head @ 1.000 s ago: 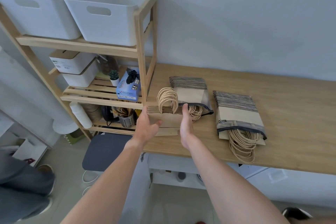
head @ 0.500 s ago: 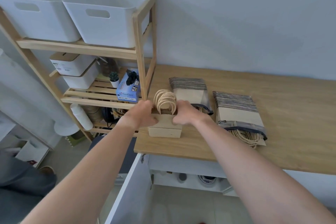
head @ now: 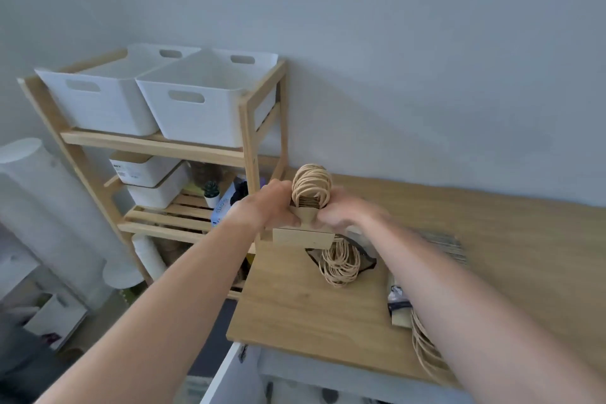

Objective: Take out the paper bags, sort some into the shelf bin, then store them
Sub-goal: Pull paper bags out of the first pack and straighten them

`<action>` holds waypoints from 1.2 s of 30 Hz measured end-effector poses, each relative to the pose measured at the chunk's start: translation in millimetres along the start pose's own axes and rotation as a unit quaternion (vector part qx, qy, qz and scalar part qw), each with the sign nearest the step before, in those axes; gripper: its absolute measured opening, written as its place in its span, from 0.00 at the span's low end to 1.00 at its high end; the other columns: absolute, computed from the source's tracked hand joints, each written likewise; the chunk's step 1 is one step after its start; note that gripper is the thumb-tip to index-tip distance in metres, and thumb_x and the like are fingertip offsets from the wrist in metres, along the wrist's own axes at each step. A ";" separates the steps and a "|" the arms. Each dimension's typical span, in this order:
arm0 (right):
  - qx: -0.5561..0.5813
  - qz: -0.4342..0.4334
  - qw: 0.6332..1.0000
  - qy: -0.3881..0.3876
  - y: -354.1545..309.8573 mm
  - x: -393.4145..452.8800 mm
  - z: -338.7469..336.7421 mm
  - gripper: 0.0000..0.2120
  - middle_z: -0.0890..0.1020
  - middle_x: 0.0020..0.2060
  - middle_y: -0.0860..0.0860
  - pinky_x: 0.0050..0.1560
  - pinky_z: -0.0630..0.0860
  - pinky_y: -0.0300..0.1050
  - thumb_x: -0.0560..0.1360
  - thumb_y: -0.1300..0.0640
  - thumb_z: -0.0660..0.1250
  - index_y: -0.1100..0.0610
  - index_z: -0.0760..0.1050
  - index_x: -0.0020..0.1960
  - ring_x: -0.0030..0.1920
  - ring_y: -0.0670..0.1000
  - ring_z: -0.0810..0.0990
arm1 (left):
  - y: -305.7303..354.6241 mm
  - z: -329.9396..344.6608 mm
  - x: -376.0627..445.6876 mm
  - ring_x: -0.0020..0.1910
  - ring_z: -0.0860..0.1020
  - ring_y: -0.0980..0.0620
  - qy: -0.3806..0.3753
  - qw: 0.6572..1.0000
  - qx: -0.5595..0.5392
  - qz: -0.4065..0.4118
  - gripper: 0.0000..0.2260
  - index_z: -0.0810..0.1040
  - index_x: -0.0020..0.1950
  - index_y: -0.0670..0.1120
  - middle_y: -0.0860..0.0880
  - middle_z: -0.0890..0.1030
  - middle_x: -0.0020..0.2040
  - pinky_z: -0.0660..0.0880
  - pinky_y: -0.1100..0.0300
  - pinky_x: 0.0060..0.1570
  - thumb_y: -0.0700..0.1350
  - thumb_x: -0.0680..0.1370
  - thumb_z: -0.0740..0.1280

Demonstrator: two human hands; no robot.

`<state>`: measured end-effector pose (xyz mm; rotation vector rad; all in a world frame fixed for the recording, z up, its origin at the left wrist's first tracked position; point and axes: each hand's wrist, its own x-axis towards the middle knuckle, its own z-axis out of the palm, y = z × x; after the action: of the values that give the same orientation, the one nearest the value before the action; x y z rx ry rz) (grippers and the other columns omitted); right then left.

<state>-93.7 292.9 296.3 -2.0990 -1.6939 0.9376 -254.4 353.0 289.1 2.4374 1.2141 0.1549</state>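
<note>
STEP: sorting | HOLD: left hand (head: 262,210) and right hand (head: 344,215) grip tan paper-bag bundle with looped handles (head: 303,226) | NEXT: lift into right white plastic shelf bin (head: 203,102)

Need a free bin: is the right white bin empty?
Empty as far as visible: the right bin shows only bare white walls; its floor is hidden.

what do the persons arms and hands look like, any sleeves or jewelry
Both forearms are bare up to the frame edge, with no sleeves showing. The left hand and the right hand wear no gloves, and no watch, bracelet or ring is visible, though the right hand is motion-blurred, so small rings could be missed.
</note>
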 end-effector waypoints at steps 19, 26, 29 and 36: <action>-0.138 -0.267 0.931 0.207 -185.5 119.3 -193.1 0.08 0.81 0.40 0.54 0.39 0.77 0.50 0.71 0.62 0.58 0.58 0.75 0.46 0.42 0.59 0.79 | -3.9 -256.5 99.7 0.58 0.76 0.39 0.265 0.948 0.177 -0.020 0.14 0.73 0.63 0.41 0.41 0.75 0.59 0.72 0.52 0.52 0.42 0.78 0.66; -0.146 -0.349 0.911 0.166 -311.7 203.8 -130.1 0.06 0.80 0.40 0.55 0.44 0.75 0.51 0.69 0.58 0.55 0.52 0.70 0.38 0.41 0.61 0.75 | -146.7 -323.2 80.9 0.37 0.73 0.48 0.277 0.942 0.188 -0.005 0.03 0.70 0.40 0.53 0.53 0.77 0.37 0.78 0.45 0.42 0.46 0.72 0.59; -0.138 -0.358 0.912 0.147 -360.9 241.4 -96.1 0.05 0.79 0.42 0.54 0.47 0.76 0.53 0.70 0.58 0.55 0.51 0.67 0.37 0.42 0.60 0.74 | -206.7 -338.2 73.4 0.34 0.73 0.45 0.282 0.949 0.141 -0.018 0.06 0.71 0.40 0.53 0.53 0.76 0.35 0.77 0.43 0.40 0.42 0.72 0.63; -0.194 -0.332 0.918 0.095 -423.2 328.7 -22.6 0.07 0.81 0.50 0.55 0.55 0.77 0.52 0.77 0.58 0.58 0.57 0.75 0.50 0.53 0.58 0.79 | -328.5 -340.0 88.2 0.41 0.80 0.49 0.253 0.958 0.091 -0.099 0.09 0.76 0.51 0.54 0.52 0.80 0.41 0.78 0.48 0.45 0.42 0.74 0.67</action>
<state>-368.9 722.3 462.1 -1.5236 -2.3811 0.1961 -537.0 704.0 457.0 2.4923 1.7490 0.6682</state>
